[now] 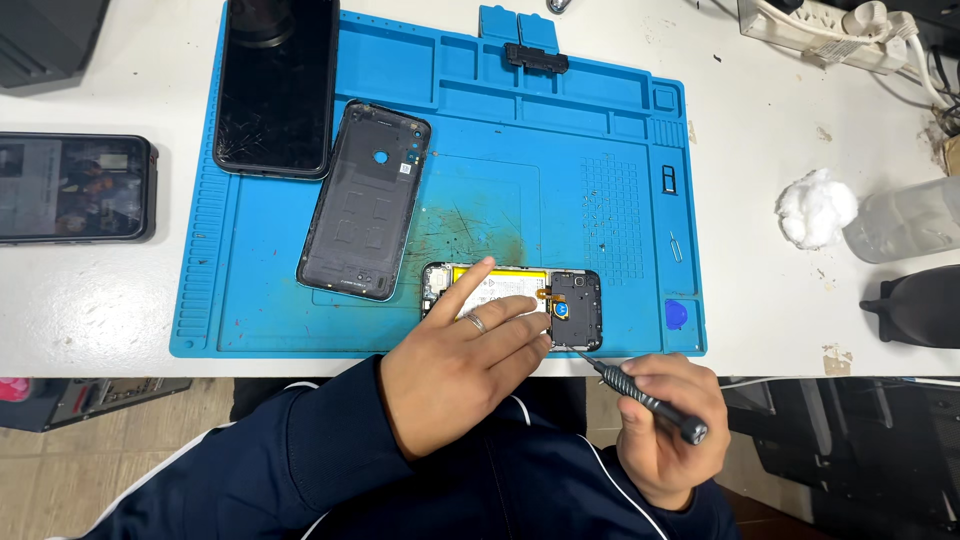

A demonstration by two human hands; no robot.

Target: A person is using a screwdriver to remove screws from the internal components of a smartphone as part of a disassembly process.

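An opened phone (570, 300) with a yellow battery lies near the front edge of the blue work mat (560, 180). My left hand (465, 350) rests flat on it, fingers spread over the battery, a ring on one finger. My right hand (665, 430) grips a dark screwdriver (640, 398), whose tip touches the phone's lower right corner. The phone's removed dark back cover (365, 200) lies inside-up on the mat to the left.
A cracked dark phone (277, 85) lies at the mat's back left and another phone (75, 187) on the white table. A blue pick (676, 314), cotton wad (816, 207), plastic bottle (905, 218), power strip (830, 30) and black object (920, 305) lie right.
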